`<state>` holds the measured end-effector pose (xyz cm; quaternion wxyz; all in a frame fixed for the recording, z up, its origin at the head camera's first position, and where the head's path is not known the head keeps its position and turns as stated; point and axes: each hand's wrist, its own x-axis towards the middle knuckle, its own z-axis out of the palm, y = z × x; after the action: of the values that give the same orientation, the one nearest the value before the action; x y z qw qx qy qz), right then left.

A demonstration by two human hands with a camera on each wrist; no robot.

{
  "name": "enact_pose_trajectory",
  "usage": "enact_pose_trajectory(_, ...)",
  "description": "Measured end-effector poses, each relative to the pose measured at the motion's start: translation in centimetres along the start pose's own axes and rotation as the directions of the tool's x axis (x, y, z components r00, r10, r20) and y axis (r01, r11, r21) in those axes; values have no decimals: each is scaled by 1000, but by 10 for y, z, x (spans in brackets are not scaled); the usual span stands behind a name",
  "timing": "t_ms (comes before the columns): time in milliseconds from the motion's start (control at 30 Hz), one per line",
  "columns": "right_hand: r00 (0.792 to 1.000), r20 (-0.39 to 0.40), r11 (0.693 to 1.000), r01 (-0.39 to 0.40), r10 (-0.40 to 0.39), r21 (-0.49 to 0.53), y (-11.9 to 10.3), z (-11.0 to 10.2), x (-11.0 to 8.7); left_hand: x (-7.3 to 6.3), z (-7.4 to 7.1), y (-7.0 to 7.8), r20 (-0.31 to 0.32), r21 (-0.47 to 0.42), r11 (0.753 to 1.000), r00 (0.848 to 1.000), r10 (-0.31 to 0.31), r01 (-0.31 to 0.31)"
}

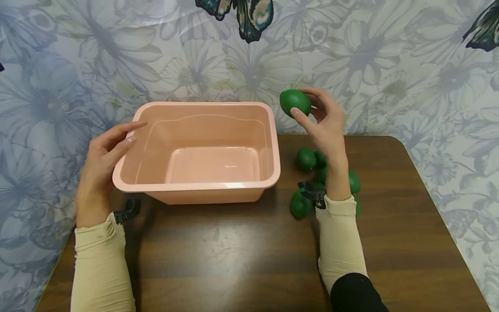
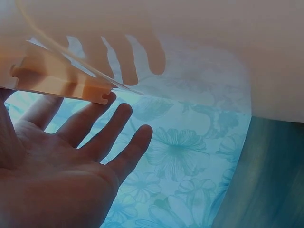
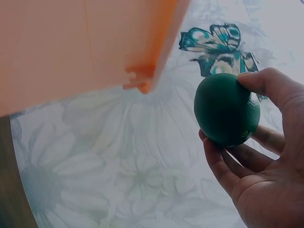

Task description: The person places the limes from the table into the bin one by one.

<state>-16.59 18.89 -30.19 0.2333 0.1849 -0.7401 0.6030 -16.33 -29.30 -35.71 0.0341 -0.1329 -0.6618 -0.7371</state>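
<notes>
A peach-coloured plastic basin stands at the left of the table, its inside showing bare. My left hand holds it by the left end, thumb and a finger over the rim; the left wrist view shows the other fingers spread just under the rim. Up beyond the basin's right end, my right hand pinches a smooth green lime-like fruit between thumb and fingertips. In the right wrist view the fruit is clear of the basin wall.
Several more green fruits lie in a loose group on the brown wooden table, partly hidden by my right forearm. A floral cloth with butterflies covers the surface behind and beside the table.
</notes>
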Motion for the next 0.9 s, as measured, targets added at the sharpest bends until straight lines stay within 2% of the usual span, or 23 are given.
enact_pose_trajectory(333, 997, 65, 999, 41, -42, 14, -1, 34, 9, 0, 4, -2, -3, 9, 1000, 1000, 2, -2)
enact_pose_trajectory(533, 991, 104, 997, 79, -80, 15, 2, 48, 9, 1, 3, -3, -9, 17, 999, 1000, 30, -30)
enact_pose_trajectory(733, 990, 131, 999, 50, -48, -9, 5, 55, 5, 0, 2, -4, 7, -11, 999, 999, 39, -39)
enact_pose_trajectory(900, 991, 129, 999, 49, -47, -16, 7, 59, 5, 0, 1, -4, -2, 4, 999, 999, 41, -41)
